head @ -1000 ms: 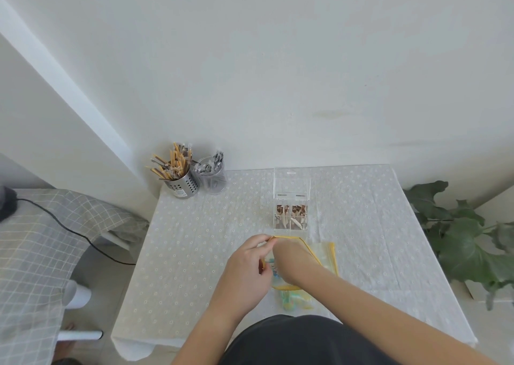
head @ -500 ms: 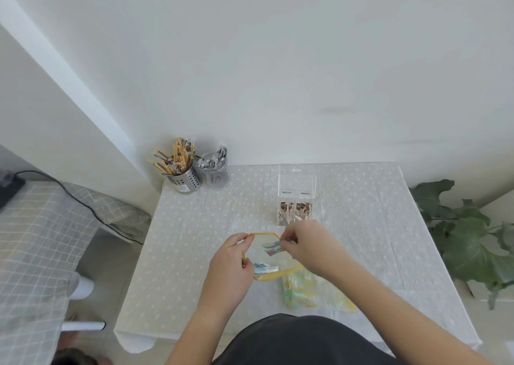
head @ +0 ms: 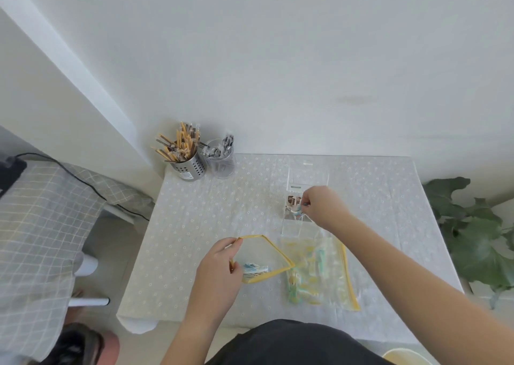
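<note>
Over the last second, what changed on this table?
The right hand left the yellow-edged pouch and reached forward to the clear box, pinching a small bluish clip over it. The left hand still grips the pouch's mouth, holding it open. The second pouch, the box and the metal holder stayed put.

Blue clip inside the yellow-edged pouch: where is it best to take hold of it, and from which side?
Pinch the clip by its right end, probably coming from the right through the open mouth of the pouch: it lies flat, and the left hand holds the left rim.
</note>
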`<act>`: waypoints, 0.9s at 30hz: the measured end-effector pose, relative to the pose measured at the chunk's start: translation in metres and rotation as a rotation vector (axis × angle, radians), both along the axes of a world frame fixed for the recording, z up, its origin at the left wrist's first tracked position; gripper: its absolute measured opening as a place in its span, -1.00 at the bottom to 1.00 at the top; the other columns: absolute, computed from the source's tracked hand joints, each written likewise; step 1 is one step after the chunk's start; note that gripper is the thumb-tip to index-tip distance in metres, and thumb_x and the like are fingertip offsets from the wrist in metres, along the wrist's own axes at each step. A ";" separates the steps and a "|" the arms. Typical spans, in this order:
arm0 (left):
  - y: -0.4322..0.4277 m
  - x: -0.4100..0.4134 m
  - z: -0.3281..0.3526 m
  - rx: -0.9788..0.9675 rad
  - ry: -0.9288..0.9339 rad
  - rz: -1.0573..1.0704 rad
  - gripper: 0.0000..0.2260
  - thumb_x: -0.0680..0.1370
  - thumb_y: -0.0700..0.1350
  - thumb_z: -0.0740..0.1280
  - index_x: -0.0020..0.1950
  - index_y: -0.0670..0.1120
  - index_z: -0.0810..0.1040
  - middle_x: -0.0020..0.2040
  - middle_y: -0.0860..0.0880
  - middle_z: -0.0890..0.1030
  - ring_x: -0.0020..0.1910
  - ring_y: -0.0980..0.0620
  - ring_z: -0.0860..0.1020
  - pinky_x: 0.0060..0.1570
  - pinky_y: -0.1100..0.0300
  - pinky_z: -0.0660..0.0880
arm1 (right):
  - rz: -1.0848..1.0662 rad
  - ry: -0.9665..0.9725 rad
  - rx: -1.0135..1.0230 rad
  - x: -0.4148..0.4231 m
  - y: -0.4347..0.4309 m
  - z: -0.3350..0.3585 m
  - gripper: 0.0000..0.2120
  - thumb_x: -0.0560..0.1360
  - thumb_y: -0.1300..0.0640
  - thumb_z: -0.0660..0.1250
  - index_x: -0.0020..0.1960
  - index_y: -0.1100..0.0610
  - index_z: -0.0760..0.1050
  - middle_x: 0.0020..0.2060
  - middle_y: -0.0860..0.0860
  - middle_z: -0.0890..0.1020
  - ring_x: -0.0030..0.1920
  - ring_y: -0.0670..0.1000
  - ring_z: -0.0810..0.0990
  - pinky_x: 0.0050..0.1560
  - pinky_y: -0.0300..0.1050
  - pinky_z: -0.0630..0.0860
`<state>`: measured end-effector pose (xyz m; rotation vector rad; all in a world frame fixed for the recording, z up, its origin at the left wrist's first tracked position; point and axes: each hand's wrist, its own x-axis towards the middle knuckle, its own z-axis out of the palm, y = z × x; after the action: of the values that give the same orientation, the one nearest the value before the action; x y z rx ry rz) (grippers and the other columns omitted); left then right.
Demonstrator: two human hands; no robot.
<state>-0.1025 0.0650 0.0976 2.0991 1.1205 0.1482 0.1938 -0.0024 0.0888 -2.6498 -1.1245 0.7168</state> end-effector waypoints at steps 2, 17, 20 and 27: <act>0.000 -0.004 -0.002 -0.013 0.007 0.002 -0.51 0.61 -0.31 0.30 0.51 0.02 0.56 0.41 0.26 0.50 0.17 0.04 0.63 0.29 0.20 0.56 | 0.065 -0.031 -0.110 0.001 0.013 -0.020 -0.87 0.47 0.31 0.32 -0.18 0.17 0.61 -0.24 0.09 0.64 -0.28 0.11 0.55 -0.36 -0.20 0.37; 0.005 -0.011 -0.008 -0.056 0.022 0.004 -0.52 0.62 -0.30 0.29 0.52 0.03 0.55 0.40 0.27 0.51 0.23 0.13 0.61 0.28 0.18 0.57 | 0.365 -0.073 -0.370 0.011 0.052 -0.089 -0.76 0.37 0.35 0.37 -0.17 0.05 0.72 -0.19 -0.04 0.67 -0.34 0.06 0.60 -0.35 -0.20 0.48; 0.004 -0.009 -0.008 -0.058 0.020 -0.002 -0.52 0.63 -0.31 0.29 0.52 0.02 0.54 0.40 0.27 0.50 0.27 0.17 0.58 0.29 0.18 0.57 | 0.371 -0.098 -0.361 0.010 0.054 -0.089 -0.73 0.41 0.31 0.38 -0.07 -0.02 0.74 -0.12 -0.09 0.71 -0.27 0.05 0.66 -0.31 -0.18 0.56; 0.005 -0.006 -0.012 -0.057 0.016 -0.005 -0.53 0.63 -0.32 0.29 0.51 0.00 0.56 0.35 0.26 0.51 0.27 0.20 0.56 0.28 0.18 0.58 | 0.358 -0.223 -0.379 0.000 0.052 -0.082 -0.75 0.46 0.32 0.36 -0.06 0.01 0.69 -0.16 -0.04 0.66 -0.26 0.04 0.65 -0.46 -0.23 0.23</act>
<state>-0.1086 0.0695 0.0855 2.0557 1.1160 0.0955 0.1934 0.0501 0.0073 -2.9284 -1.7067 0.7725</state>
